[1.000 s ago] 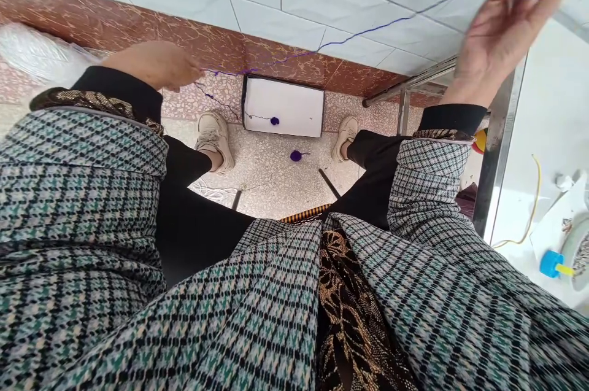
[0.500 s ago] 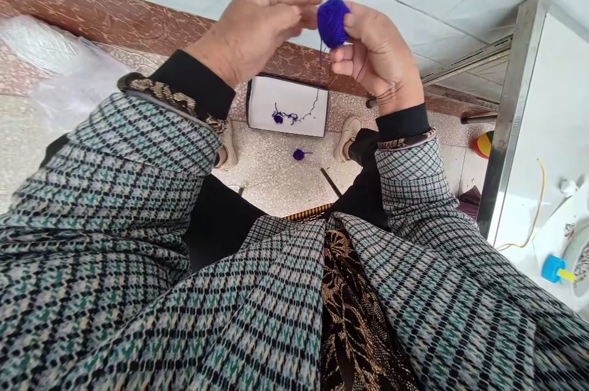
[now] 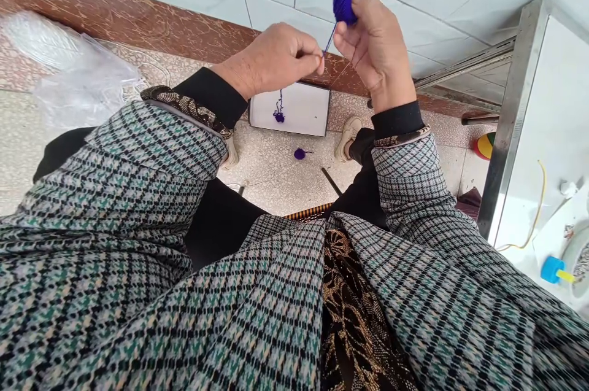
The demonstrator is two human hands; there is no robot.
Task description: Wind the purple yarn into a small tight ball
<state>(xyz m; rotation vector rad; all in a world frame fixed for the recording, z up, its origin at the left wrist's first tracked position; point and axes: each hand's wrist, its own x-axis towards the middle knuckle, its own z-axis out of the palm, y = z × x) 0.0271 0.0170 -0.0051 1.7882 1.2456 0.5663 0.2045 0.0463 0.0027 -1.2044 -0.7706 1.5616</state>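
Note:
A purple ball of yarn (image 3: 346,2) is gripped between the thumb and fingers of my right hand (image 3: 378,41), raised in front of the tiled wall. From the ball a yarn strand (image 3: 329,40) runs down to my left hand (image 3: 285,56), whose thumb and forefinger pinch it. Below my left hand lies a shallow white box (image 3: 301,110) with dark edges, on the floor between my feet. Inside it sits a small tangle of purple yarn (image 3: 278,116), with a strand leading up behind my left hand. Nearer to me, a small purple yarn ball (image 3: 300,153) rests on the floor.
At the left, crumpled clear plastic (image 3: 87,72) lies along the wall's brown base. A white table with a metal edge (image 3: 510,121) stands on the right, holding a blue and yellow object (image 3: 554,269). Under it is a red, yellow and green object (image 3: 485,145).
My left hand has come down from beside the ball and closed on the strand. My right hand has lifted the ball slightly up and right. Less yarn lies spread in the box.

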